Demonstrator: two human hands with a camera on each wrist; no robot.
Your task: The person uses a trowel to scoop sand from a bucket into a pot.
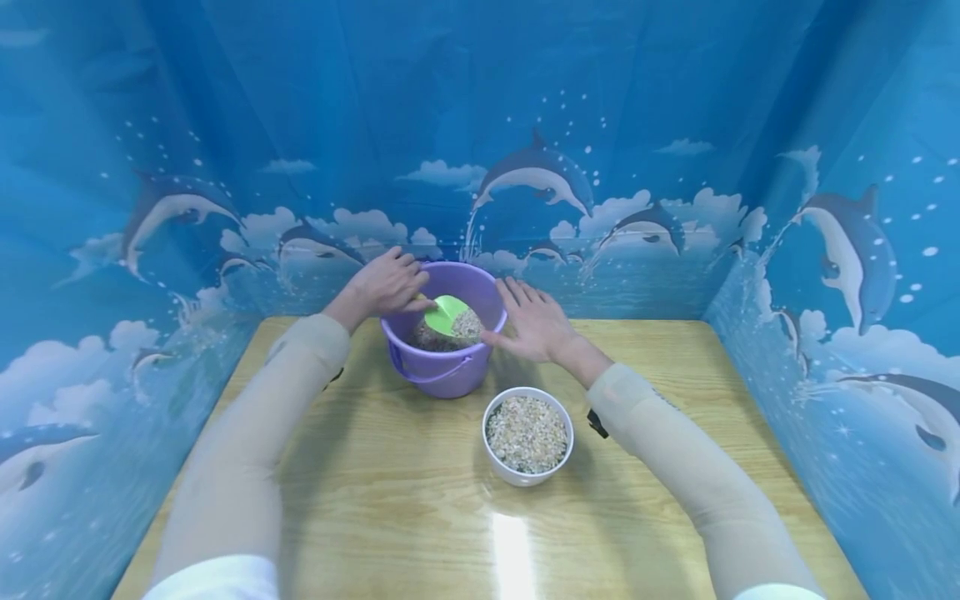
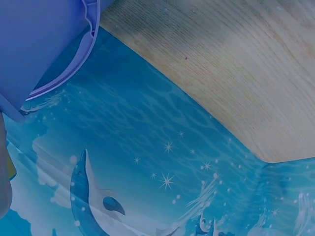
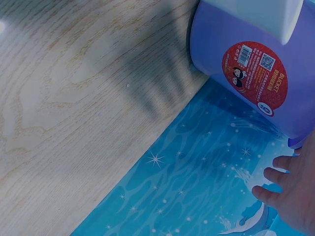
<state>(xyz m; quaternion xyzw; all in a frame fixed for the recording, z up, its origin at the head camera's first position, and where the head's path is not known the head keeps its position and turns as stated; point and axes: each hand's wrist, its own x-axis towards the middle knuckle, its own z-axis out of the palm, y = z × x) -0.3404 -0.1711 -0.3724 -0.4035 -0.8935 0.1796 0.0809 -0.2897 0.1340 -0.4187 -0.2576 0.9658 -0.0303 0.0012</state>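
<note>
Our left hand (image 1: 388, 282) gripped the green scoop (image 1: 446, 310) over the bucket (image 1: 444, 377), our right hand (image 1: 536, 325) straight-fingered beside it; tilting risked spilling grain (image 1: 468, 325) outside.

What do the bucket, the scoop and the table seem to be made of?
Bucket: probably plastic, smooth with a soft sheen; its moulded shape and even purple suggest it. Scoop: likely smooth plastic too, from its uniform bright green. Table: wood or wood-look laminate; grain shows, and a bright reflection hints at gloss.
</note>
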